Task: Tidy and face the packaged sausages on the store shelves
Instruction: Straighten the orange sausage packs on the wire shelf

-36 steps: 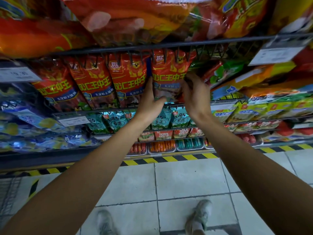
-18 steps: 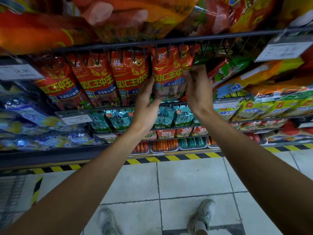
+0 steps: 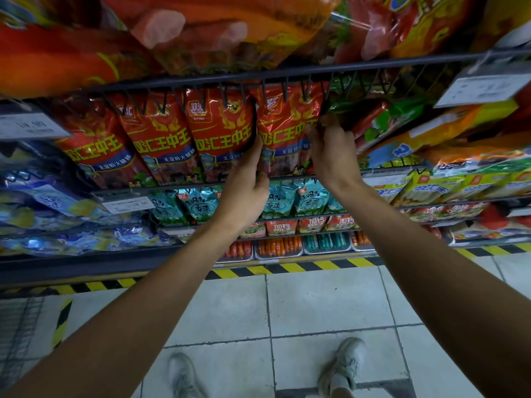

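A row of red sausage packs with yellow lettering stands on a wire shelf under a dark rail (image 3: 258, 77). Both my hands hold the rightmost red pack (image 3: 287, 122) by its edges. My left hand (image 3: 247, 185) grips its lower left edge, fingers tucked between it and the neighbouring red pack (image 3: 221, 130). My right hand (image 3: 330, 153) pinches its right edge higher up, beside a green and red pack (image 3: 382, 122). The held pack stands upright and faces outward.
Large orange sausage bags (image 3: 230, 30) fill the shelf above. Teal packs (image 3: 275, 202), small red packs and trays of loose sausages sit on lower shelves. Blue packs (image 3: 43, 202) lie at left, yellow-green packs (image 3: 431, 188) at right. Price tags (image 3: 129, 203) hang on the rails. Tiled floor lies below.
Both hands have slid up the rightmost red pack; the right hand now pinches its edge higher, and the pack sits straighter under the rail.
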`<act>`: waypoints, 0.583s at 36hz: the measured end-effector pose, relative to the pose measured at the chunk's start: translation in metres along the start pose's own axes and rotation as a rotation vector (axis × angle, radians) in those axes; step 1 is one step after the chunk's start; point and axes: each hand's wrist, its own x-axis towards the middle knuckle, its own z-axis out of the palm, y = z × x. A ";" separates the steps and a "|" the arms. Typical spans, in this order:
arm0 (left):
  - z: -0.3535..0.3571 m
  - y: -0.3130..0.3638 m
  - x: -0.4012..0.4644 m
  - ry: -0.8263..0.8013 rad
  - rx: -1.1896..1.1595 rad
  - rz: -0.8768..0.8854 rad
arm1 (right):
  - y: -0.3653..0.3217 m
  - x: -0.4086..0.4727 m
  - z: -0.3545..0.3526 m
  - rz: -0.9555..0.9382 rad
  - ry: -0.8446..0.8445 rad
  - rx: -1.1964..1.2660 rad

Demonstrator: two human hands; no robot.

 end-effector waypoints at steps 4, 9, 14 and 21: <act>-0.005 0.004 0.001 0.008 0.172 0.052 | -0.004 0.001 0.000 0.019 0.029 -0.020; -0.007 0.001 -0.015 0.227 0.402 0.307 | -0.003 -0.030 0.002 -0.035 0.061 0.192; 0.004 -0.010 -0.013 0.179 0.693 0.582 | 0.010 -0.064 0.015 -0.307 0.128 0.068; 0.006 -0.024 0.009 0.078 0.972 0.513 | 0.019 -0.055 0.022 -0.407 -0.088 -0.245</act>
